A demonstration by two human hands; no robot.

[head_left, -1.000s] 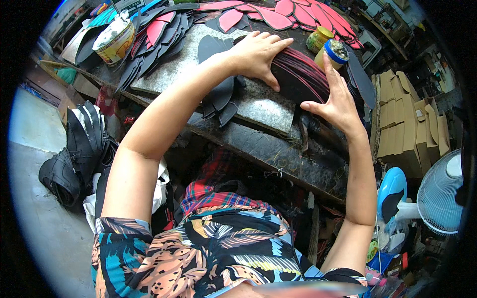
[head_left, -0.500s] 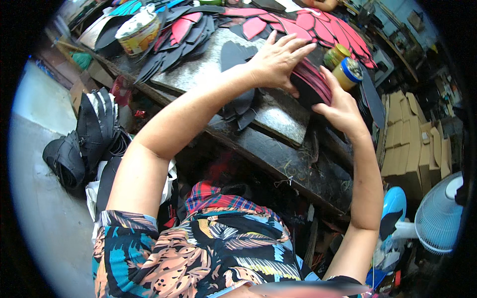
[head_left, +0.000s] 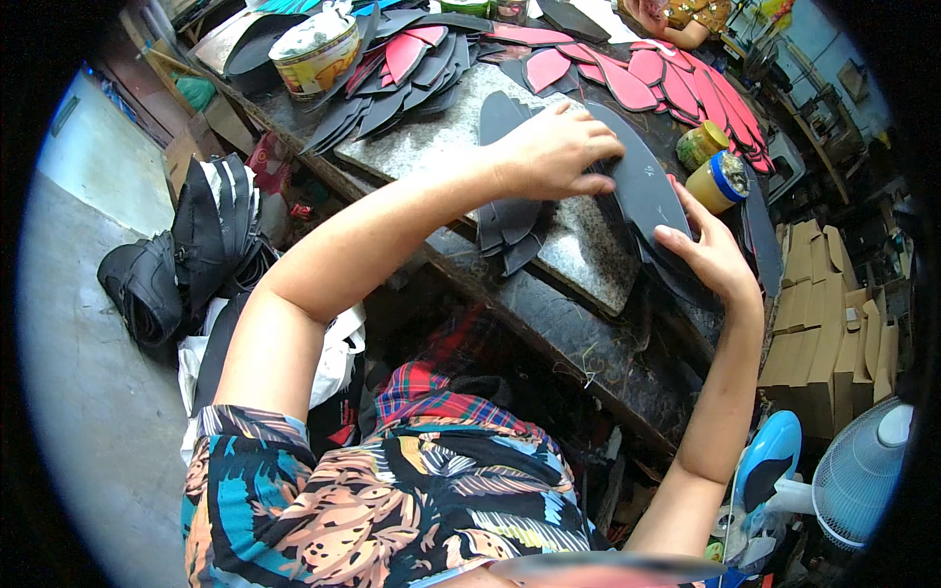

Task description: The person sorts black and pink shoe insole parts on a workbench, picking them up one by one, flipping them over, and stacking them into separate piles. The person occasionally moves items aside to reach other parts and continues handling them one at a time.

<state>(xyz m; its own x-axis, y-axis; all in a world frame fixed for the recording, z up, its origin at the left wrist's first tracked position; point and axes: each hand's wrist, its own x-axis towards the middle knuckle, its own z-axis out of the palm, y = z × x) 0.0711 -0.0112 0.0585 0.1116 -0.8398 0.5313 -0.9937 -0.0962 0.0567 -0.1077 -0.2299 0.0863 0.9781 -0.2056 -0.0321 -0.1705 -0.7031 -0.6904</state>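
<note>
A stack of dark grey insoles (head_left: 639, 169) with a pale mark on the top one lies at the right end of the stone slab (head_left: 578, 257), grey face up. My right hand (head_left: 714, 253) grips its right edge, thumb on the top face and fingers along the far side. At the stack's left edge, my left hand (head_left: 561, 152) has bent fingers and thumb closed against it; the fingertips are partly hidden. Under my left wrist, more dark cut pieces (head_left: 510, 223) lie on the slab.
Pink and black cut pieces (head_left: 642, 78) spread along the far side. Two jars, one with a yellow lid (head_left: 702, 144), one blue-rimmed (head_left: 718, 182), stand beyond my right hand. A tub (head_left: 316, 57) stands back left. Cardboard boxes (head_left: 818, 328), a fan (head_left: 863, 475) and another person's arm (head_left: 676, 29) are rightward.
The stack has turned from showing its pink layered edges to showing a grey top face. My left hand's spread fingers have bent in, and my right hand has moved lower along the stack.
</note>
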